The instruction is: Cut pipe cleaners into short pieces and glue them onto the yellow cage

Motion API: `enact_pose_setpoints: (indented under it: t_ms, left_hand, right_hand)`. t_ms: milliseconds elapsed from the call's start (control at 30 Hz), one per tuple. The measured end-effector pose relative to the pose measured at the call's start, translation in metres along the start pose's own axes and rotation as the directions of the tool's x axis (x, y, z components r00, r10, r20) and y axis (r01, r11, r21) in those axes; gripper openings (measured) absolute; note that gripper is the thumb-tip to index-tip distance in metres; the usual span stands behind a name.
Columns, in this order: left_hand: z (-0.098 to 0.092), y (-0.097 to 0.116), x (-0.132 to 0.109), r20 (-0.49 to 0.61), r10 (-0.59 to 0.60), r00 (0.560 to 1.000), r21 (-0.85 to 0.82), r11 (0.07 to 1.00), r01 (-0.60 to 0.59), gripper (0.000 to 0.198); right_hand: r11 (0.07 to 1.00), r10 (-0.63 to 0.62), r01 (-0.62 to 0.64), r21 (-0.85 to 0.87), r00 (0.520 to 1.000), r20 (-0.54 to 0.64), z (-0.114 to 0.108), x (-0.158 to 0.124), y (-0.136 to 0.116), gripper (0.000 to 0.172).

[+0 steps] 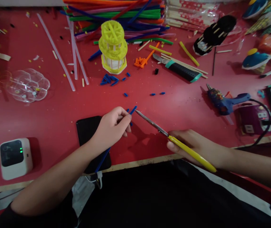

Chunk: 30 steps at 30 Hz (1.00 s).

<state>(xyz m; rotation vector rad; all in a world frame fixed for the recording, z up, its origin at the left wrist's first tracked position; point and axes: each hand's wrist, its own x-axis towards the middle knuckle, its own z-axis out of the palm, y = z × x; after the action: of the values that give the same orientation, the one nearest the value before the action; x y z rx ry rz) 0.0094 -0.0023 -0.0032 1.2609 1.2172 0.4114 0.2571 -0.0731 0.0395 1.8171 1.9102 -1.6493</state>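
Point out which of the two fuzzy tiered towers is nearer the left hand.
The yellow fuzzy tiered tower, just beyond the short blue cuttings; the black fuzzy tiered tower is farther off, at upper right.

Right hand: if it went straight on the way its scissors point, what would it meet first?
The scissors would likely meet the blue strip pinched in the left hand first, though depth is unclear.
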Motion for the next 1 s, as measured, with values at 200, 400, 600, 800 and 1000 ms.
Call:
enact_pose_setpoints:
  t_ms: [200, 400, 600, 800, 1000]
  left_hand:
    - [-0.0003, 0.0039, -0.0010, 0.015, -0.007, 1.000, 0.035, 0.999, 0.007, 0.013]
    - [0.0001, 0.0035, -0.0010, 0.028, 0.000, 1.000, 0.026, 1.000, -0.001, 0.013]
    - [-0.0006, 0.0022, -0.0025, 0.043, 0.003, 0.999, 0.019, 1.000, -0.003, 0.013]
    - [-0.0018, 0.0022, -0.0015, 0.023, -0.009, 1.000, 0.032, 0.999, 0.008, 0.015]
    - [-0.0014, 0.0028, -0.0025, 0.019, -0.016, 1.000, 0.023, 1.000, 0.016, 0.015]
  right_hand:
    - [1.000, 0.017, -0.017, -0.001, 1.000, 0.021, -0.0014, 0.0018, -0.0035, 0.064]
    - [0.998, 0.066, -0.066, 0.008, 0.997, 0.040, -0.0005, 0.0040, -0.0028, 0.066]
    - [0.999, 0.046, -0.046, 0.001, 0.998, 0.031, 0.0005, 0.0052, -0.0018, 0.066]
    - [0.999, 0.030, -0.031, 0.008, 0.999, 0.029, 0.0008, 0.0048, 0.0001, 0.063]
    - [1.000, 0.006, -0.006, 0.018, 1.000, 0.016, -0.0011, 0.0040, -0.0013, 0.061]
